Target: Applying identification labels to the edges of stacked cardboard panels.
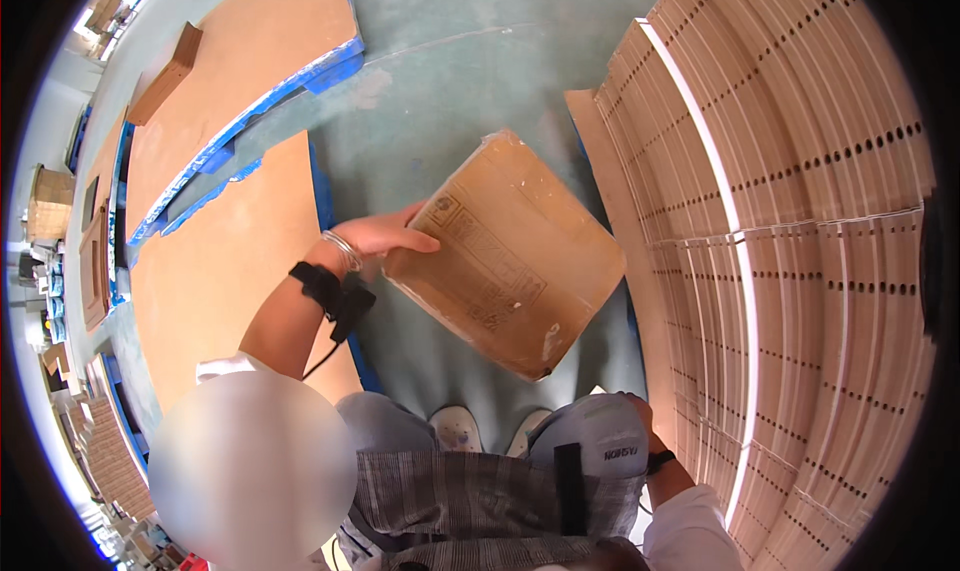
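Note:
My left hand (pixel 392 234) is closed on the left edge of a flat piece of brown cardboard (pixel 535 241), with the thumb on its upper face. The piece is tilted, with rounded, worn corners, faint dark print and what looks like shiny clear tape along its edges. It is held above the floor in front of my shoes. My right hand (pixel 641 411) is down beside my right knee, next to the tall stack of cardboard; its fingers are mostly hidden.
A long stack of cardboard (pixel 800 231) with rows of dark holes and a white strap stands close on my right. On my left, brown sheets (pixel 230 281) lie on blue pallets (pixel 335 66). The greenish floor (pixel 450 81) runs between them. A blurred round patch covers the lower left.

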`<state>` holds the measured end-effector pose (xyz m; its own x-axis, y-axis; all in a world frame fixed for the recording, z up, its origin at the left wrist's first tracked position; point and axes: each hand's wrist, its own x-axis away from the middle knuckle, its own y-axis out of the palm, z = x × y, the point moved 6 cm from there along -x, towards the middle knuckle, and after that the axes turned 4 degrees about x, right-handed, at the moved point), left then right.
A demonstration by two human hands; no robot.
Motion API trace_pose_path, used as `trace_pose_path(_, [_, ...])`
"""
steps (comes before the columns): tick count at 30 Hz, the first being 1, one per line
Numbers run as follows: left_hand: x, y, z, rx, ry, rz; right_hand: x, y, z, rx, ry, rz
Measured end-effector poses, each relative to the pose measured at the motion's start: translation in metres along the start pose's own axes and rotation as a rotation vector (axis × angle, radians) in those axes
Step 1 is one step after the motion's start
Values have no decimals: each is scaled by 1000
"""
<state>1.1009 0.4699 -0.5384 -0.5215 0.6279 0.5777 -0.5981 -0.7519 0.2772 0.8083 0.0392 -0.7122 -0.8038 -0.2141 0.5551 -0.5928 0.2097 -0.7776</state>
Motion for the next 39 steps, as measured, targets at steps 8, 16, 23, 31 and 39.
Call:
trace_pose_path(8, [21,72,-23,1,145,462,110,-103,-103,47,145,15])
trace_pose_path(16, [176,168,76,-370,66,648,403,-149,-87,87,491,-332])
trace_pose_path(23, [304,252,139,-719,-91,527,613,-161,-109,-198,874,-188])
trace_pose_path(31, [397,337,96,-1062,-61,467,755,-103,-84,-421,1089,159])
trace_pose_path(39, [471,524,44,-1244,-191,275,1013,80,-108,-615,1400,350])
